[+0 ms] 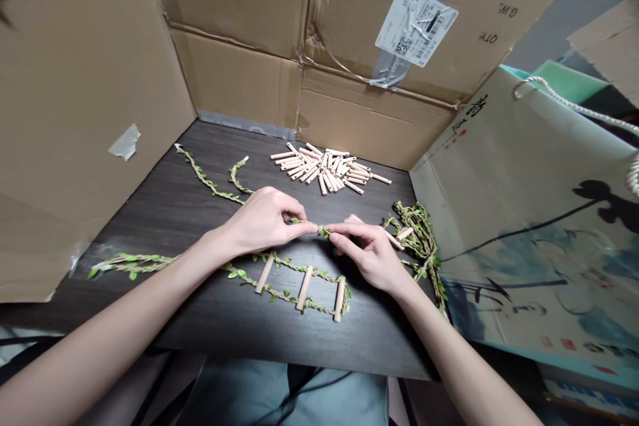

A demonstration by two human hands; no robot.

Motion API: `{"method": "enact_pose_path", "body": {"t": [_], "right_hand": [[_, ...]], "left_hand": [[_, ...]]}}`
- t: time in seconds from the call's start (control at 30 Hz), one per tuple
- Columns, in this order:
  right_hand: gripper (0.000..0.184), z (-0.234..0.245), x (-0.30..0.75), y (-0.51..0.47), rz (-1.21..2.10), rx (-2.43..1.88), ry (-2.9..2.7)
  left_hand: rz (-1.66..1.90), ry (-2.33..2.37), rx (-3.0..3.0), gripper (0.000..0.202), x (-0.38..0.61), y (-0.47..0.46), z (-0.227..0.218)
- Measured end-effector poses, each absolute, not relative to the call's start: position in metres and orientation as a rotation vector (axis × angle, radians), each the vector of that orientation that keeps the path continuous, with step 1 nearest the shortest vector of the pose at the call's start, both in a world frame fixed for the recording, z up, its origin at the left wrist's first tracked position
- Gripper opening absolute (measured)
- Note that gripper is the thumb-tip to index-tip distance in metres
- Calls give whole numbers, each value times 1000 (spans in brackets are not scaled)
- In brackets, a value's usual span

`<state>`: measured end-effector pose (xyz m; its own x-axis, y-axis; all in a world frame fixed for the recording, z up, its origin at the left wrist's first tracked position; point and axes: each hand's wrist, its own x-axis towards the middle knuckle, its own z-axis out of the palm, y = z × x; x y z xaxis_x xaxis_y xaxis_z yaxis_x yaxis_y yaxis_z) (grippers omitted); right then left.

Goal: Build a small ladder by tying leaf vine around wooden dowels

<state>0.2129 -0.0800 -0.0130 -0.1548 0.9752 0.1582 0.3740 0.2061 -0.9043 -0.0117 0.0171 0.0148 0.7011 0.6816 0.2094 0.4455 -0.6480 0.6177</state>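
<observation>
Between my two hands is a length of leafy twine (323,231), bunched where the fingertips meet. My left hand (267,219) pinches it from the left, and my right hand (367,249) pinches it from the right. Beyond the left hand, two leafy twine ends (204,180) trail back over the table. Below the hands lies a small ladder of leafy twine with wooden rungs (304,287); its left strands (144,263) pass behind my left forearm. Close to my right wrist, a wooden stick (394,239) lies against more twine.
A heap of short drilled wooden sticks (329,170) lies at the back of the dark table (239,326). A tangled twine bundle (422,239) sits at the right. Cardboard walls (239,73) stand behind and left; a printed paper bag (529,213) stands at the right.
</observation>
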Motion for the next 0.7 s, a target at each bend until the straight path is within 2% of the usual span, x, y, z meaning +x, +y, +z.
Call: {"method": "enact_pose_path", "body": {"t": [0.27,0.43,0.6,0.7], "right_hand": [[22,-15,214,-80,908,-1265,-1696],[17,-19,210,-82,708,-1350,-1823],[15,-18,204,-85,478,-1432,-1949],[15,-17,203,-88,349,-1432,-2036]], "left_hand": [[624,906,2460,44,-12,19,10],[425,766,2579,48,-13,21,5],[261,714,2663,29,-9,8,10],[179,708,2552,27,-7,3,11]]}}
